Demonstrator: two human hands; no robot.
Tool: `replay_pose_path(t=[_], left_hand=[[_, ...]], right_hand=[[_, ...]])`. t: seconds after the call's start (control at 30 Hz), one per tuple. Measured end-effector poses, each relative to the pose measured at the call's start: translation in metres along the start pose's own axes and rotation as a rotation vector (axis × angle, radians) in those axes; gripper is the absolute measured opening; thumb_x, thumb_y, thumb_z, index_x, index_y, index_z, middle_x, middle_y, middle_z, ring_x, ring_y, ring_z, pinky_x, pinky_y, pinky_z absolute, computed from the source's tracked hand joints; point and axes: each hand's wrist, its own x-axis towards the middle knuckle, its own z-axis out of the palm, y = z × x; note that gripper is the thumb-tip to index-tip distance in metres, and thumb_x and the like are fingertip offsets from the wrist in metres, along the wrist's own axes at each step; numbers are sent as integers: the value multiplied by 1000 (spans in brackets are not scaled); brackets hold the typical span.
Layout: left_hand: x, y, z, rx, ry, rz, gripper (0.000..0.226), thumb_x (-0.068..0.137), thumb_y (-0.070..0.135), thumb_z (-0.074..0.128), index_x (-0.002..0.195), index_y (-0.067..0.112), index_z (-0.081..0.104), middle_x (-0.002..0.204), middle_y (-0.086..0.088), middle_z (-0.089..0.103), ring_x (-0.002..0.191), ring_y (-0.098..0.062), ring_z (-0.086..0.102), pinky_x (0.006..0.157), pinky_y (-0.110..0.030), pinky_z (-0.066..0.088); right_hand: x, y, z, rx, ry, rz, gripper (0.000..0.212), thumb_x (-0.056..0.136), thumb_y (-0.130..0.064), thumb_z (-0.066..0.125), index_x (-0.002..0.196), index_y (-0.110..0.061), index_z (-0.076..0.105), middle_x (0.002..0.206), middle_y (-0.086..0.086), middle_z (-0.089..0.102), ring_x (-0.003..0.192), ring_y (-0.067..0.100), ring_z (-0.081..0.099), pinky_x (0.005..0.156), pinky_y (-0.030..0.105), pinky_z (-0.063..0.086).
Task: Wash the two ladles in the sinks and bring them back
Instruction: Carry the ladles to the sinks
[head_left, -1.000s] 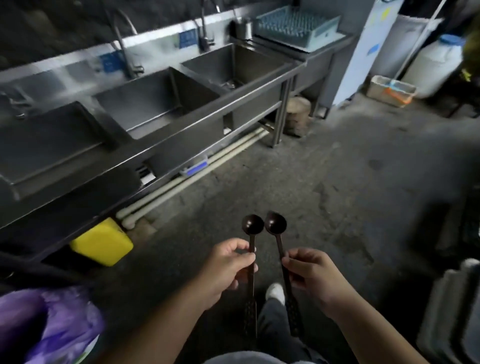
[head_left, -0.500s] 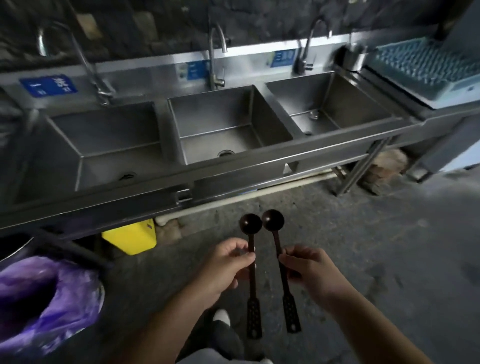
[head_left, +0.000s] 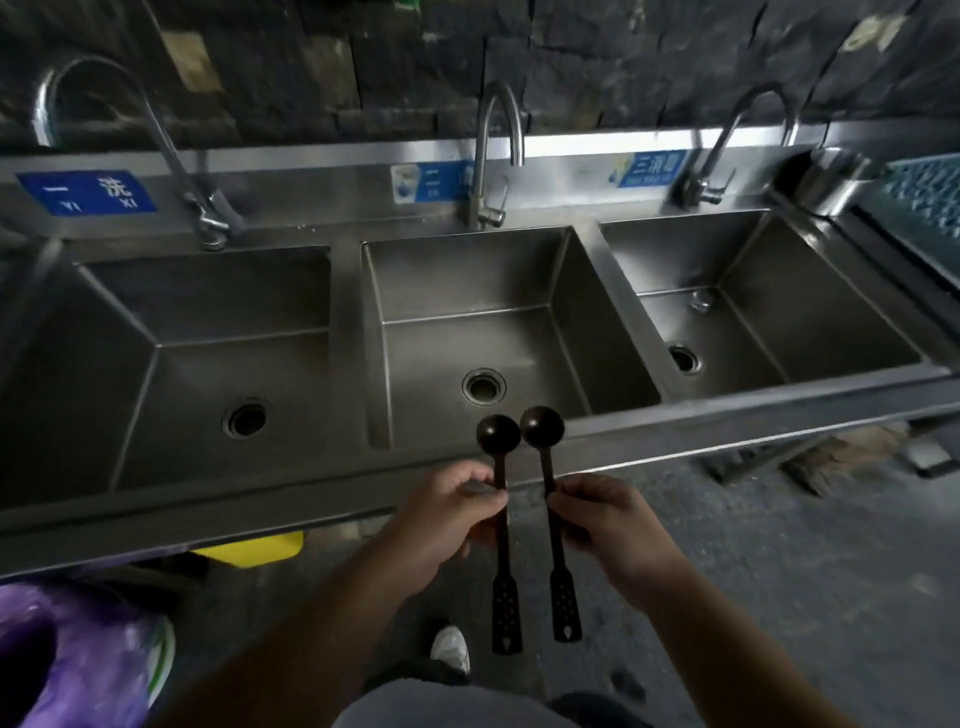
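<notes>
Two dark brown ladles stand upright side by side in front of me. My left hand (head_left: 449, 512) grips the stem of the left ladle (head_left: 500, 457). My right hand (head_left: 608, 519) grips the stem of the right ladle (head_left: 543, 441). Both bowls sit over the front rim of the steel sink unit, just before the middle sink (head_left: 597, 332). The perforated handle ends hang below my hands. A left sink (head_left: 104, 364) and a right sink (head_left: 831, 312) flank the middle one, each with a curved tap; the middle tap (head_left: 493, 135) rises straight ahead.
A purple bag-lined bin (head_left: 88, 660) stands at the lower left. A yellow container (head_left: 249, 548) sits under the sink unit. A blue-green dish rack (head_left: 924, 197) and a steel pot (head_left: 826, 179) are at the right end. Grey concrete floor lies to the right.
I have turned and stepped up to the sinks, which now fill the view head-on. Both hands keep the ladles upright in the same grip.
</notes>
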Motion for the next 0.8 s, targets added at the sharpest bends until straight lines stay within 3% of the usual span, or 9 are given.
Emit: replay_pose_path(t=[0.1,0.2,0.27,0.37,0.43,0.6,0.7,0.8], left_hand=[[43,27,-8,-1,53,-16,9,86,17,69,93,22,66,73,2,71,54,-12,65,34,-17,32],[84,46,-11,24,83,-25,10,86,20,69,96,21,67,71,2,74,55,-16,61,37,-20,35],[113,57,-10,27,83,-27,8,87,20,68,95,20,67,63,8,72,51,-7,62,37,-19,36],[160,71,-5,-6,135,-49,6,88,13,65,94,14,66,59,5,69,47,-4,62,35,-15,35],[192,80,-5,-1,186,-84,8,89,13,65,97,12,64,65,2,70,48,-5,64,35,-15,36],[273,83,-10,-4,271,-211,2,89,19,64,87,18,65,75,-3,69,47,0,60,42,-17,39],[320,70,-11,-52,298,-285,8,92,16,61,96,10,65,74,-5,66,47,-2,59,43,-17,37],[368,42,-16,-54,336,-369,8,94,16,58,88,14,63,74,-3,65,56,-7,60,45,-17,39]], right_hand=[[47,-23,-5,-32,-21,4,22,90,2,57,76,-5,72,66,10,58,57,15,51,55,23,39],[97,-35,-18,-21,-19,55,12,90,5,57,85,8,68,69,16,56,59,18,50,55,24,39],[132,-42,-30,-10,-25,83,14,90,6,57,93,19,62,78,24,54,70,27,50,63,32,40],[183,-56,-51,-42,-55,113,16,90,4,58,96,16,65,87,43,58,79,37,56,78,46,46],[220,-67,-67,-55,-65,161,14,91,1,59,95,10,69,90,38,64,79,36,60,79,46,49],[315,-69,-96,-147,-87,286,16,91,4,59,81,0,70,61,11,60,50,13,52,53,24,40],[367,-49,-108,-213,-80,349,16,91,-2,61,81,-6,73,58,3,67,53,11,59,52,22,44],[418,-15,-112,-281,-25,410,17,91,-7,63,79,-13,74,63,4,71,62,16,62,57,27,47]])
